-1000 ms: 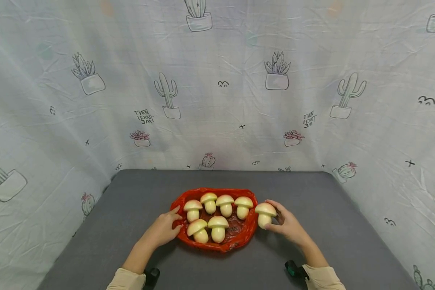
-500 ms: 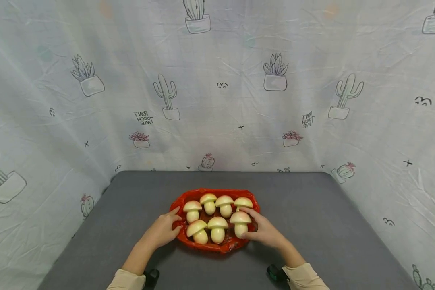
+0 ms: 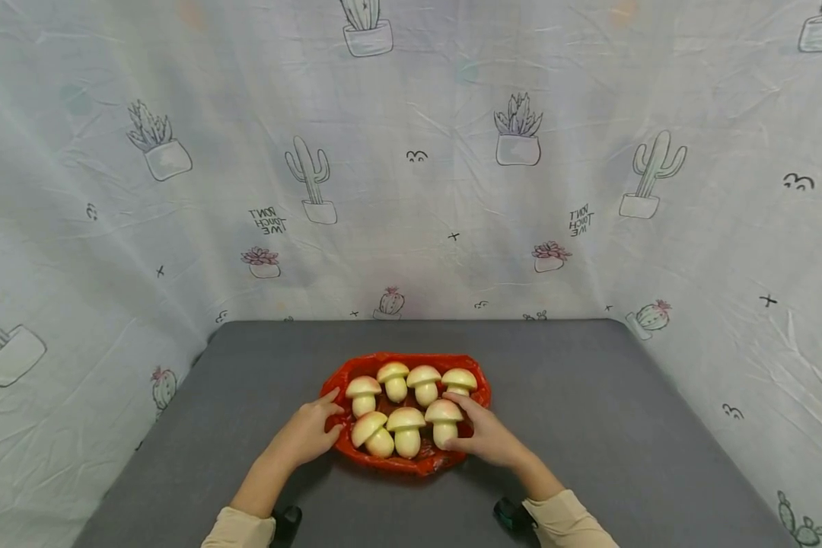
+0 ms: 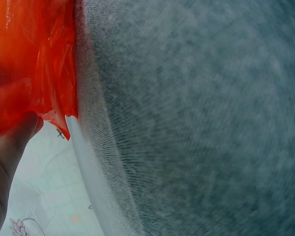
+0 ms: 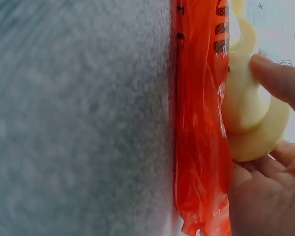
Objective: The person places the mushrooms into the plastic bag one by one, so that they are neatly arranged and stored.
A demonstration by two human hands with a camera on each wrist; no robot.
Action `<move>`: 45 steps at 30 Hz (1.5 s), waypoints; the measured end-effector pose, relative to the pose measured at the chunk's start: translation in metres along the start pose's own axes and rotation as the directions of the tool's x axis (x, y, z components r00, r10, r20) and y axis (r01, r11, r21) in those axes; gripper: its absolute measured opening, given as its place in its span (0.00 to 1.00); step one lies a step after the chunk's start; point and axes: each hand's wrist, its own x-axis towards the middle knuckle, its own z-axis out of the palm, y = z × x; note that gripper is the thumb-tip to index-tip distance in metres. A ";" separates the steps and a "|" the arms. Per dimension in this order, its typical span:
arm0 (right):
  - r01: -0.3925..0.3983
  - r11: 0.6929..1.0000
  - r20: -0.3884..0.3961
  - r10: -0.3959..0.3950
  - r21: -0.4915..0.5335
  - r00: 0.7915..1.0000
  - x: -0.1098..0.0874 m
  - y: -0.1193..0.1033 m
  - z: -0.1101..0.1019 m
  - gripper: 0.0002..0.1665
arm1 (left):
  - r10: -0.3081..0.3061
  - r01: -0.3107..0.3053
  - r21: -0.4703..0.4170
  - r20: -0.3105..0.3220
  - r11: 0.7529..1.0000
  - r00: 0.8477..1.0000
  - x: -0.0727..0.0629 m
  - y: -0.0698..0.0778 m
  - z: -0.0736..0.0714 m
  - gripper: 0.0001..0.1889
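Note:
A bag of red plastic (image 3: 421, 358), rolled down into an open tray shape, lies mid-table with several cream toy mushrooms inside. My left hand (image 3: 307, 434) holds its left rim; in the left wrist view the thumb (image 4: 14, 142) presses the crinkled plastic (image 4: 39, 54). At the front right of the bag, my right hand (image 3: 492, 440) grips a mushroom (image 3: 444, 422) upright, cap up, beside another front-row mushroom (image 3: 407, 434). From the right wrist, the mushroom (image 5: 243, 98) shows between thumb and fingers, just past the red side wall (image 5: 201, 108).
More mushrooms stand in a back row, including one (image 3: 459, 380) behind my right hand. Under the bag is a grey tabletop (image 3: 555, 365). A pale curtain with cactus drawings (image 3: 411, 213) hangs behind and at both sides.
My right hand has brought its mushroom leftward, from beyond the bag's right rim to the front right inside the bag. The left hand has stayed at the left rim.

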 end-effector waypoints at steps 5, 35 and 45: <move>-0.013 1.000 -0.012 0.013 -0.026 1.000 0.000 -0.001 0.003 0.47 | -0.004 0.004 -0.002 0.003 1.000 1.000 0.000 0.000 -0.001 0.13; 0.010 0.996 -0.110 -0.020 -0.093 0.994 -0.004 -0.003 -0.005 0.48 | -0.001 0.001 -0.012 0.010 1.000 1.000 0.001 0.001 -0.003 0.13; 0.038 0.999 -0.209 -0.030 0.033 0.977 -0.016 0.002 -0.026 0.44 | 0.001 -0.001 -0.018 0.003 1.000 1.000 0.000 0.000 -0.002 0.13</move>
